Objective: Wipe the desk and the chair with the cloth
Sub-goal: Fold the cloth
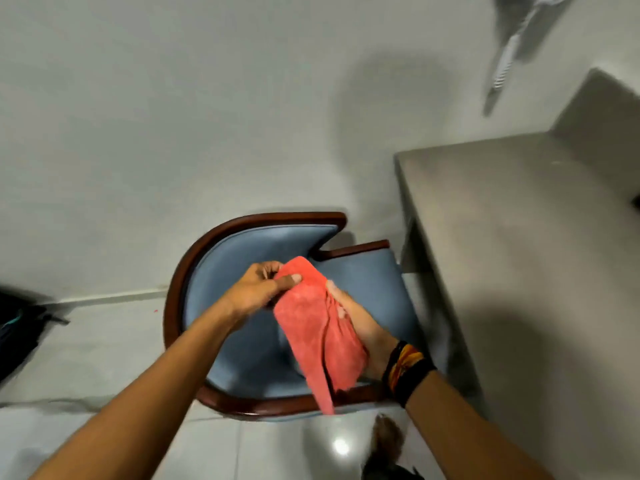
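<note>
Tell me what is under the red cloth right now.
The red cloth is held up by the left hand and right hand above the blue seat of the chair. The patch of seat directly beneath it is hidden.

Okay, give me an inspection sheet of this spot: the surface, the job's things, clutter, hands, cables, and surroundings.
Surface: grey desk top at right, bare where visible.
Job's things: red fabric cloth held above the blue padded chair with dark wooden trim, one corner dangling.
Clutter: dark bag on the floor at left; brown furry thing at the bottom, unclear.
Hands: left hand pinches the cloth's top; right hand grips its side, banded wrist.
Cables: nothing seen.
Surroundings: white wall, glossy tiled floor, blurred metal hose top right.
</note>
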The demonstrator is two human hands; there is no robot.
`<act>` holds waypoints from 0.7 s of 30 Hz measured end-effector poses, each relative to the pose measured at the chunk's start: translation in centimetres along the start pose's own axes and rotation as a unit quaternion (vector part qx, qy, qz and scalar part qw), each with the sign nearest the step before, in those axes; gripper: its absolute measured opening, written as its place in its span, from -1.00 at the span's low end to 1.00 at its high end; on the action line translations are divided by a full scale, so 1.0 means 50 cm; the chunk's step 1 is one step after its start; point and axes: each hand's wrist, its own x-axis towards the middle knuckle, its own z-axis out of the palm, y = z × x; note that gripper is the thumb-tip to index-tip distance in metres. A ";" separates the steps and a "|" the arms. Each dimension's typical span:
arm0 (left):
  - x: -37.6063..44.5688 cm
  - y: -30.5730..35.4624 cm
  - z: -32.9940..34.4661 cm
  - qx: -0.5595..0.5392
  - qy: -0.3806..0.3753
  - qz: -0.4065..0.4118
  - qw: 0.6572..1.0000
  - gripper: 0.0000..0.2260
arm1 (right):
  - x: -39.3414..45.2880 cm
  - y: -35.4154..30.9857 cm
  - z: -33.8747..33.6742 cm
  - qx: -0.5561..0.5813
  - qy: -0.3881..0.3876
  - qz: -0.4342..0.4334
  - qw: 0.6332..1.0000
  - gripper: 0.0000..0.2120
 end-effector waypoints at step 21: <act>-0.413 0.125 0.875 -0.005 -0.240 0.145 0.960 -0.52 | -1.026 0.183 -0.222 -0.028 0.609 -0.299 0.734 -0.71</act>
